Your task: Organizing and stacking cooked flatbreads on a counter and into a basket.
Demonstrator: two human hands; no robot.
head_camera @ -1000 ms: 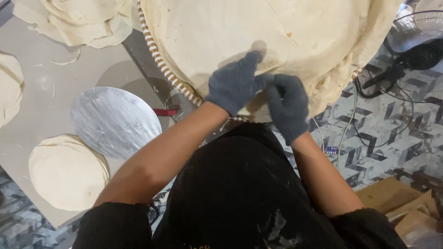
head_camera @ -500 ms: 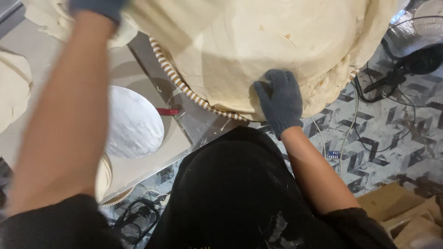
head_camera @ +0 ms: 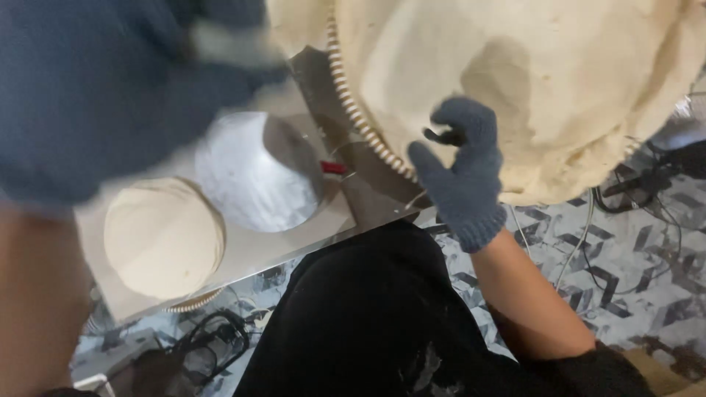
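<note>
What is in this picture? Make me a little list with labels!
Right hand: grey glove, fingers curled, at the edge of the big dough sheet
Left hand: grey glove, raised close to the camera, blurred
Dough sheet: thin, pale, draped over a round cushion with a beaded rim
Table: a stack of flat dough rounds beside a shiny round metal plate
Floor: patterned tiles, cables

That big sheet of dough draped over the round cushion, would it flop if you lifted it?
Probably floppy: the dough sheet sags in soft folds past the cushion's edge. Likely fragile, since it looks thin. Seemingly a bit clingy, lying smooth by the right hand.
</note>
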